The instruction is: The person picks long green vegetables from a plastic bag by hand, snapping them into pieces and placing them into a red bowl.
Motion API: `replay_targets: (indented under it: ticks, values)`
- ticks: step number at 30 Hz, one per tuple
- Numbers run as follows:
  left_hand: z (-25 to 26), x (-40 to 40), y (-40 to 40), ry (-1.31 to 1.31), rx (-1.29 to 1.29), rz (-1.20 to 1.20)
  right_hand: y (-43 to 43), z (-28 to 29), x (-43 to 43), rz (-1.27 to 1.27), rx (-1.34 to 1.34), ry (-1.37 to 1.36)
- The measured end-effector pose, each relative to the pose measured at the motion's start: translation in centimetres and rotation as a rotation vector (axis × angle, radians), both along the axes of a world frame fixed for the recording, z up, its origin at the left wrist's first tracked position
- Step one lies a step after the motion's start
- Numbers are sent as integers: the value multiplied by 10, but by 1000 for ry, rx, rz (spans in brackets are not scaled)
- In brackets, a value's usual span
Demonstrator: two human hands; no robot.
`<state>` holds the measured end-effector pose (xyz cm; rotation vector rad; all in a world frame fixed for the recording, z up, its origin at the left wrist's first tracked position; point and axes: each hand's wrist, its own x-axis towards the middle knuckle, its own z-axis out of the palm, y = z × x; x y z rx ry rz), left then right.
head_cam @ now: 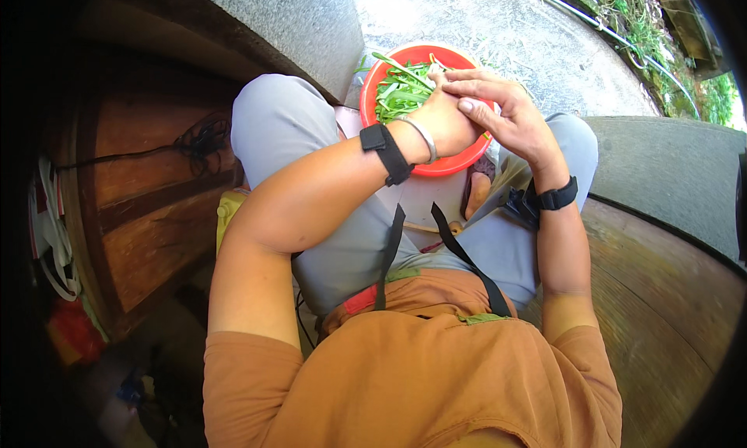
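A red plastic basin [369, 100] with cut green leafy stalks [402, 95] in it stands between the knees. Over its right part both hands meet. My left hand [452, 118], with a silver bangle and a black strap at the wrist, reaches across the basin; its fingertips are at pale stalk ends, and its grip is partly hidden. My right hand [505, 106], also strapped at the wrist, lies against the back of the left hand with its fingers extended and slightly apart. Whether a stalk is held between the hands cannot be told.
A grey stone block [303, 27] stands at the upper left, another slab [665, 173] at the right. Wooden panelling with a black cable [201, 141] is at the left, and wooden boards [648, 308] lie at the right. Plants and a pipe [613, 33] line the upper right.
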<state>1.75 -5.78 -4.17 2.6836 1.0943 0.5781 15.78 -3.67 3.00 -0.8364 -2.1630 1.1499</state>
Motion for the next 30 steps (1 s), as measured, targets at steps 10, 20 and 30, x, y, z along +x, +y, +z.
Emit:
replay_targets:
  ticks: [10, 20, 30]
  values:
    - [16, 7, 14, -154, -66, 29, 4, 18, 26, 54, -284, 205]
    - [33, 2, 44, -37, -387, 184, 14, -19, 38, -282, 116, -87]
    - [37, -9, 48, -189, -432, 222, 19, -24, 46, -640, 420, -272]
